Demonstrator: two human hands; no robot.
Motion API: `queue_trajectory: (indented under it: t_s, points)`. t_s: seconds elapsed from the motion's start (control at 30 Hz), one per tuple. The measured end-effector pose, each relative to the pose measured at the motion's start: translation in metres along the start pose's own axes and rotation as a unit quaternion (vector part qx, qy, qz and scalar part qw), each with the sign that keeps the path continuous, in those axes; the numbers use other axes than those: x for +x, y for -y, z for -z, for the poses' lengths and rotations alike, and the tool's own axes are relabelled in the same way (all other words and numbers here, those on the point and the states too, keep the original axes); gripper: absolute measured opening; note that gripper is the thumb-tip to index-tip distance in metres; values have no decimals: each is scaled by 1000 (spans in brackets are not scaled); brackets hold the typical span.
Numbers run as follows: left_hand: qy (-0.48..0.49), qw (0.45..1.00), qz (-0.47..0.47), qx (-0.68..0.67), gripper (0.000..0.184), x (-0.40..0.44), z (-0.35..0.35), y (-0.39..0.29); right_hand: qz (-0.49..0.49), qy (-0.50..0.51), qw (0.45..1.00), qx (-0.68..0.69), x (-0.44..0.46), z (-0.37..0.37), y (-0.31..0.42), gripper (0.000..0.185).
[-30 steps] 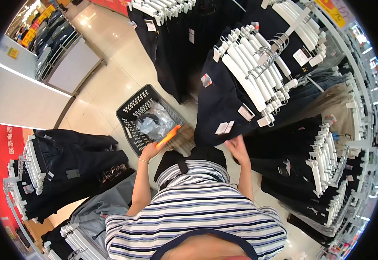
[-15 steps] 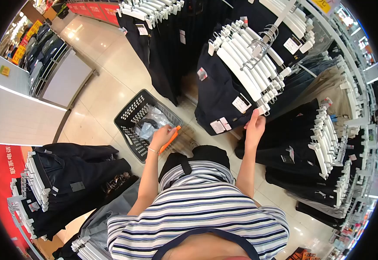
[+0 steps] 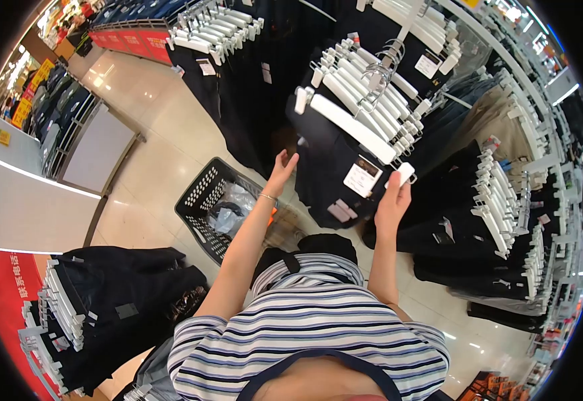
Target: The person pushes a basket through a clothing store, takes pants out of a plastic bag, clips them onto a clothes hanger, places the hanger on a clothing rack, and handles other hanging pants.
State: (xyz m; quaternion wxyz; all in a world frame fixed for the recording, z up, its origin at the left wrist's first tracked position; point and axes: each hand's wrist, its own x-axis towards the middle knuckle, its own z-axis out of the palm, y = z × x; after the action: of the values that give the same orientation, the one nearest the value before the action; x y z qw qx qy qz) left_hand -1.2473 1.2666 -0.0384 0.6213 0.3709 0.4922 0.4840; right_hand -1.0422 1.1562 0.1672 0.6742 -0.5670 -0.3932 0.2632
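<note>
My right hand [image 3: 393,202] is closed on the clip end of a white trouser hanger [image 3: 351,127]. Dark trousers [image 3: 321,164] hang from it, with a white printed tag [image 3: 363,176] and a smaller pale label below. This hanger stands out in front of the others on the rail. My left hand [image 3: 282,172] is raised just left of the trousers, fingers apart, nothing in them. Below my left forearm sits a dark shopping basket [image 3: 201,194] on the floor, with clear plastic packaging [image 3: 228,212] inside. Its orange handle is mostly hidden by the forearm.
More trousers on white hangers [image 3: 214,33] hang at the back left, and others [image 3: 495,200] at the right. A low rack of dark garments [image 3: 114,287] stands at the near left. A white display counter [image 3: 31,187] is on the left, beside the tiled floor [image 3: 151,127].
My left hand has let go of the basket's orange handle and risen toward the trousers. My right hand has pulled the front hanger forward, apart from the others.
</note>
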Motion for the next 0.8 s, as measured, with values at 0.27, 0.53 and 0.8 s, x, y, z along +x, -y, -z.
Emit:
queue_trajectory:
  t_s: [0.27,0.53,0.8]
  points:
    - [172,955,-38,-241,35,-32,-23,-38,22,-61,993,103,12,15,48,30]
    - [-42,964,-102,-241,54,-98,-22,-137,-169,-135,934,284,34,35,67,48]
    - [-14,948,-137,-288,41,-114,-4,-148,-135,-125,940,286,35,36,55,48]
